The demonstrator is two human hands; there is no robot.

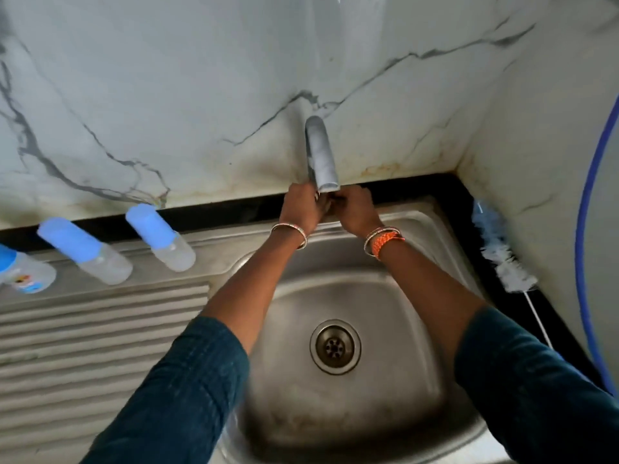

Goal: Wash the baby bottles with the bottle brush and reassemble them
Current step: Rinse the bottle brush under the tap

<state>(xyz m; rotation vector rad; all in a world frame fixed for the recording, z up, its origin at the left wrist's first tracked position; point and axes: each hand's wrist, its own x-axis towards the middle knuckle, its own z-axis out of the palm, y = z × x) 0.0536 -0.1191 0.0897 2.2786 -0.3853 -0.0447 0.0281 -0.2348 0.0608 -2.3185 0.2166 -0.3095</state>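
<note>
Three clear baby bottles with blue caps stand on the steel drainboard at the left: one at the edge (23,272), one in the middle (83,251), one nearest the basin (160,237). A white and blue bottle brush (499,252) lies on the dark counter at the right, apart from both hands. My left hand (301,205) and my right hand (355,209) meet just under the tap spout (321,152), fingers curled toward each other. Something small and shiny shows between them; what it is stays hidden.
The steel sink basin (385,289) lies below my arms, with its drain (335,346) in the middle. A ribbed drainboard (100,329) fills the left. A marble wall stands behind and at the right, where a blue hose (582,262) hangs.
</note>
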